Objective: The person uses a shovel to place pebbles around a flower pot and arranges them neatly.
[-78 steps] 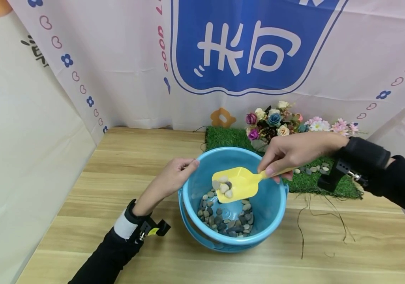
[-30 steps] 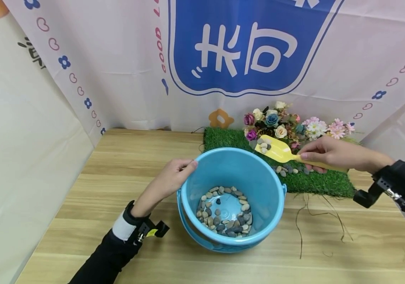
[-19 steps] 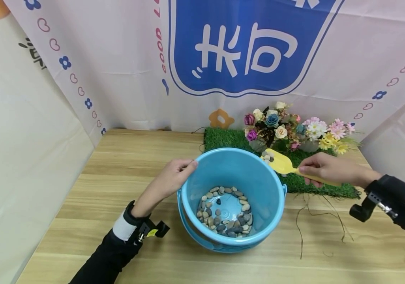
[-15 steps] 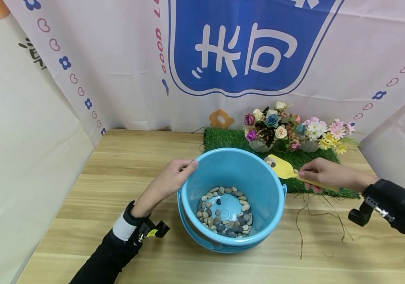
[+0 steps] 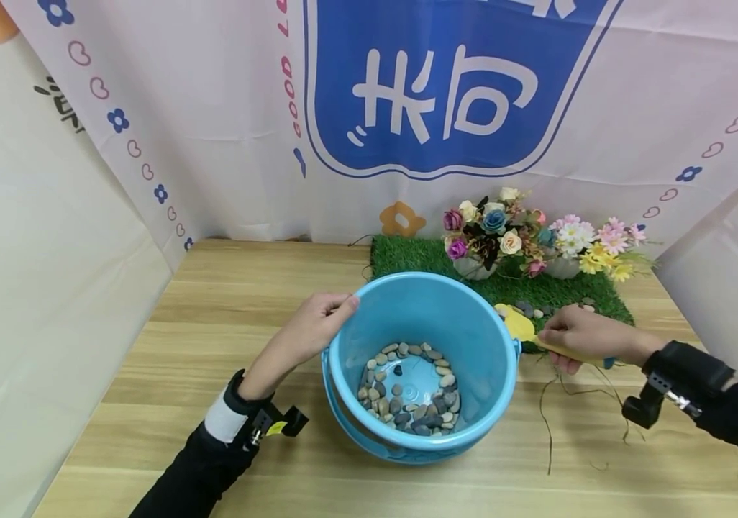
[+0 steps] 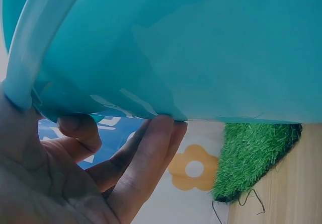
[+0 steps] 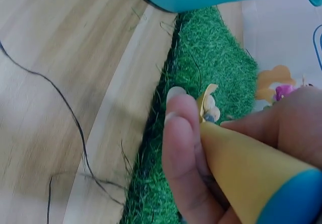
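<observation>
A light-blue bucket (image 5: 401, 309) stands on the table with pebbles (image 5: 432, 421) scattered round its bottom. My left hand (image 5: 304, 334) grips the left rim, thumb over the edge; in the left wrist view its fingers touch the outer wall (image 6: 226, 58). My right hand (image 5: 592, 337) pinches the handle of a yellow toy shovel (image 5: 520, 327) to the right of the bucket. The bucket's rim hides part of the blade, low over the grass mat. In the right wrist view a few pebbles (image 7: 211, 110) show on the blade, and the handle (image 7: 246, 163) ends in blue.
A green artificial grass mat (image 5: 408, 255) lies behind the bucket, bearing a row of pebbles (image 5: 527, 309). Two pots of artificial flowers (image 5: 505, 234) (image 5: 592, 248) stand at its back. Dark loose strands (image 5: 547, 424) lie on the wooden table (image 5: 226, 288). A printed cloth (image 5: 239, 158) hangs behind.
The right hand has carried the shovel from above the bucket rightward over the mat, then down and nearer, beside the bucket's right rim. The left hand has stayed on the rim.
</observation>
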Demonstrator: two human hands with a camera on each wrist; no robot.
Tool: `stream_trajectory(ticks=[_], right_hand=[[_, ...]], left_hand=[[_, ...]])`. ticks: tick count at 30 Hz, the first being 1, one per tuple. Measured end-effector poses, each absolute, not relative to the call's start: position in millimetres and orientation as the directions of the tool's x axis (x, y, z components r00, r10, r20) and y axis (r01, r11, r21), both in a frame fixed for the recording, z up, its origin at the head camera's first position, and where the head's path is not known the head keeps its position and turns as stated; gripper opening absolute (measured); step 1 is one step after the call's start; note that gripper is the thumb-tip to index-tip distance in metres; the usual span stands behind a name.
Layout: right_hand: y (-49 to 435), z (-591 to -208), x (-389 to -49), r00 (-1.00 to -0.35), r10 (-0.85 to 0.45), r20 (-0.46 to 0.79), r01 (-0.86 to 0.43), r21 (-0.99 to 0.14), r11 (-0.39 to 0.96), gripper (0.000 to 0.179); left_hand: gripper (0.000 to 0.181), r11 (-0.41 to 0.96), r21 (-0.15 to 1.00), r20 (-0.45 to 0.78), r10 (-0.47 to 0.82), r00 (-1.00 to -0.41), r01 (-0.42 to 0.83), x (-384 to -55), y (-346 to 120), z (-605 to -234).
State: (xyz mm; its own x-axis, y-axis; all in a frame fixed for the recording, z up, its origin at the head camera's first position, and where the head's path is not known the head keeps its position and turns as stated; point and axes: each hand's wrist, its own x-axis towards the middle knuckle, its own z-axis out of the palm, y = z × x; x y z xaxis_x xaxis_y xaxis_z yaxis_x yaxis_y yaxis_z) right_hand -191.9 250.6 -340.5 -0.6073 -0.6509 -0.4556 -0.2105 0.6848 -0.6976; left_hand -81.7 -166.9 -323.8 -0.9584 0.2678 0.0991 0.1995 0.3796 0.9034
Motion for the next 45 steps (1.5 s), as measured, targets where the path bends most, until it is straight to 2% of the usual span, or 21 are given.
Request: stream_trajectory(ticks=[9, 19, 32, 45], right_hand=[[234.5, -338.8, -189.1, -0.625, -0.606, -0.492, -0.141, -0.693, 0.707, 0.029], [214.8, -334.9, -189.4, -0.552, -0.625, -0.552, -0.098, -0.702, 0.706, 0.037], [208.0, -326.6, -210.9, -0.475, -0.639, -0.605, 0.019, -0.733, 0.68, 0.03], [207.2, -308.8, -211.1, -0.45, -0.608, -0.655, 0.035, -0.693, 0.72, 0.033]], left_hand=[[0.039, 0.375, 0.907, 0.095, 0.26, -0.961, 0.191, -80.4, -167.5, -326.9], [0.038, 0.381, 0.907, 0.087, 0.251, -0.964, 0.181, -79.5, -166.9, -327.1], [0.038, 0.379, 0.904, 0.098, 0.268, -0.958, 0.199, -79.8, -165.4, -326.9], [0.038, 0.38, 0.905, 0.094, 0.263, -0.96, 0.193, -80.7, -166.8, -325.1]])
